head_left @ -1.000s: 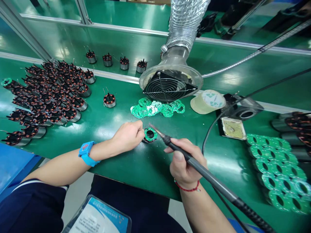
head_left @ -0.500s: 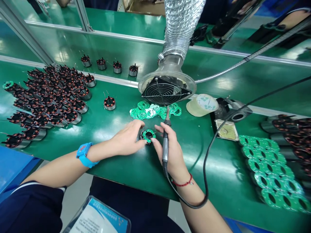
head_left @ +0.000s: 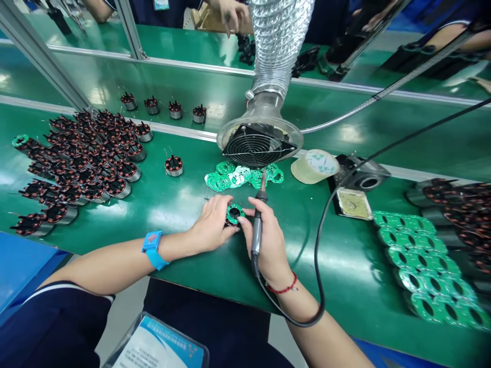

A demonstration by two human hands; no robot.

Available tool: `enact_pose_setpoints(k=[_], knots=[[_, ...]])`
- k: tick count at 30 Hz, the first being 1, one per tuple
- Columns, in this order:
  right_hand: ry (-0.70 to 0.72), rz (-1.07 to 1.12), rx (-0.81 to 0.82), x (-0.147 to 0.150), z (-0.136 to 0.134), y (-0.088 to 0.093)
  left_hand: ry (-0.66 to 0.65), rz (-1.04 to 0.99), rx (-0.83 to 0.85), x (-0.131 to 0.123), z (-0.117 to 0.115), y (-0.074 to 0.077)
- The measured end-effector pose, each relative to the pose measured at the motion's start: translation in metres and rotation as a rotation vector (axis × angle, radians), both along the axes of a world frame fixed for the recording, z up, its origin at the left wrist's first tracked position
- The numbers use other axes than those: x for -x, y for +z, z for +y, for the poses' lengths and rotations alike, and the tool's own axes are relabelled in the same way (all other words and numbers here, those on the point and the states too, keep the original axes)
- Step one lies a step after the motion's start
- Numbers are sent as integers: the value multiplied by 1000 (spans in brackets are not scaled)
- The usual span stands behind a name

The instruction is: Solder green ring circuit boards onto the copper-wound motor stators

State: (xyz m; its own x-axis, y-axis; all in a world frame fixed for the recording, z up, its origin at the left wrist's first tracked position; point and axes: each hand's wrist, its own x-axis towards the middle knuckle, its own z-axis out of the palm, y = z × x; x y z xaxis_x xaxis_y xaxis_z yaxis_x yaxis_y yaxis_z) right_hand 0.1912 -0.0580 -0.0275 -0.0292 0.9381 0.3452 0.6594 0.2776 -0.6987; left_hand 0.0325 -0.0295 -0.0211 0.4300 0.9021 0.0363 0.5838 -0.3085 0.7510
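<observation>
A motor stator topped with a green ring-shaped circuit board point(head_left: 235, 213) sits between my hands on the green bench. My left hand point(head_left: 213, 223) is closed around its left side, thumb at the near edge and fingers at the far edge. My right hand point(head_left: 266, 235) grips a soldering iron point(head_left: 258, 227), its tip pointing up and away. The right thumb and fingertips also touch the right edge of the board. Beyond my hands lies a loose pile of green ring boards point(head_left: 241, 176). One bare stator point(head_left: 174, 165) stands apart to the left.
Many stators point(head_left: 84, 158) crowd the left. A fume hood point(head_left: 261, 138) hangs over the bench. Right of it are a tape roll point(head_left: 316, 166), a soldering iron stand point(head_left: 362, 179) and rows of board-topped stators point(head_left: 425, 260). The iron's black cable point(head_left: 320, 255) loops over my right forearm. A co-worker's hand point(head_left: 232, 15) shows beyond.
My left hand has closed in around the stator, its fingers now against it. A co-worker's hand has come into view at the top. The view has shifted slightly.
</observation>
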Motion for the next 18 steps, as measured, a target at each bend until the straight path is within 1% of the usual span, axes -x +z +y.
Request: enact_pose_setpoints(k=[6,8,10,12,14,16,18], knots=[[6,-41,-43,1,0,-2,-149,-73,-34,7,16,-1],[-5,-23,-35,2,2,-4,-206,-102,-28,9,20,-1],[6,22,2,2,4,-6,-232,-144,2,12,21,-1],[50,61,51,2,7,-6,-182,-182,38,12,19,-1],[79,75,73,2,8,-5,-74,-168,46,12,14,-2],[59,73,54,3,8,-4,14,-94,0,11,8,-3],[26,67,21,3,8,-5,55,-7,-70,9,4,-2]])
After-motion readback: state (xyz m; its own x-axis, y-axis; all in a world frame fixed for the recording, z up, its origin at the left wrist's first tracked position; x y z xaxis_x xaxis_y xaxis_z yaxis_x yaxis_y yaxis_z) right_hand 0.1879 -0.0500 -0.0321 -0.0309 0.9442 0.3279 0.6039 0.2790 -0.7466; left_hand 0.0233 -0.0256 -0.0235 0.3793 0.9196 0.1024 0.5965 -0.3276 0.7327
